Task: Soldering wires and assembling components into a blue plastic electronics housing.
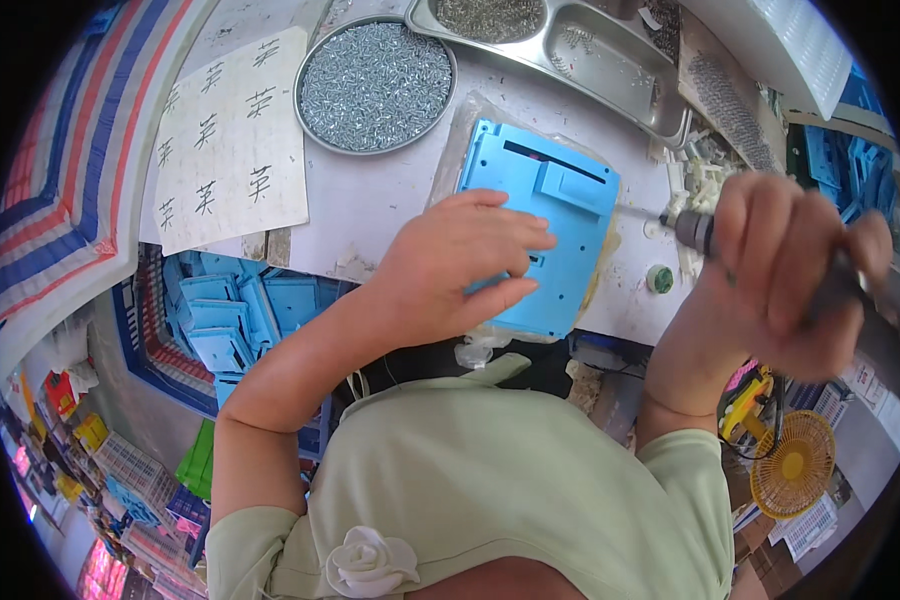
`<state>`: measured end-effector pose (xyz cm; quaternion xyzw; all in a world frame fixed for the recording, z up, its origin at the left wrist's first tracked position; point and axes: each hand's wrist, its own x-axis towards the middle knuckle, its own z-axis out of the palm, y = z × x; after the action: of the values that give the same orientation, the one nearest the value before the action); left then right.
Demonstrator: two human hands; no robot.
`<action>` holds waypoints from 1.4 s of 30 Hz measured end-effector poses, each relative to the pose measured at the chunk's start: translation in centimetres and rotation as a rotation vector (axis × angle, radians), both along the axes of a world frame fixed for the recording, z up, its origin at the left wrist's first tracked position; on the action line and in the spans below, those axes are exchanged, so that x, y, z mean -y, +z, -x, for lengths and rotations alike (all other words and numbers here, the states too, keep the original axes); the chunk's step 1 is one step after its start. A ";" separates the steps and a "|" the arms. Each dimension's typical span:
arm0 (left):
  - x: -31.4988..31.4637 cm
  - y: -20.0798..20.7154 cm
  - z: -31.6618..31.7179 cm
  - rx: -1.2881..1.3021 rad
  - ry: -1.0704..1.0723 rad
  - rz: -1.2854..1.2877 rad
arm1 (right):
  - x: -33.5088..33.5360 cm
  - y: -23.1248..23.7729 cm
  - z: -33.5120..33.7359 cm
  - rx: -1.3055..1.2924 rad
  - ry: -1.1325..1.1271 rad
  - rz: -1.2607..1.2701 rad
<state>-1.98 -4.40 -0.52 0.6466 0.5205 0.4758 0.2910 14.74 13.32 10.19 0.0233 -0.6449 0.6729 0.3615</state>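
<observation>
A light blue plastic panel with a dark slot and small holes lies on a clear plastic bag on the table. My left hand rests flat over the panel's left side, fingers apart and holding nothing. My right hand is wrapped around a dark electric screwdriver, to the right of the panel. Its thin bit points left, close to the panel's right edge; I cannot tell whether it touches. Motion blurs part of the right hand and the tool's rear.
A round metal dish of small screws and a metal tray with small parts stand at the back. White plastic pieces and a small green round piece lie right. A crate of blue panels is at lower left.
</observation>
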 end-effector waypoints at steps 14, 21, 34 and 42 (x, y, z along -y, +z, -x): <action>1.3 1.9 -0.3 0.015 0.251 -0.011 | 4.7 -0.2 3.0 -0.007 0.143 -0.017; -0.3 2.5 3.1 -0.303 0.271 -0.055 | 3.2 -0.7 5.0 -0.040 0.122 -0.027; -2.5 -2.2 10.8 -0.633 0.694 0.024 | 1.1 -6.5 10.6 -0.082 -0.048 0.110; -3.1 -1.5 10.7 -0.639 0.653 0.043 | 2.2 -6.3 10.8 0.229 -0.230 -0.054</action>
<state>-12.70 -1.26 -2.04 0.5566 0.7706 0.3084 -0.0359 3.94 11.11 3.88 -0.1178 -0.6983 0.6076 0.3595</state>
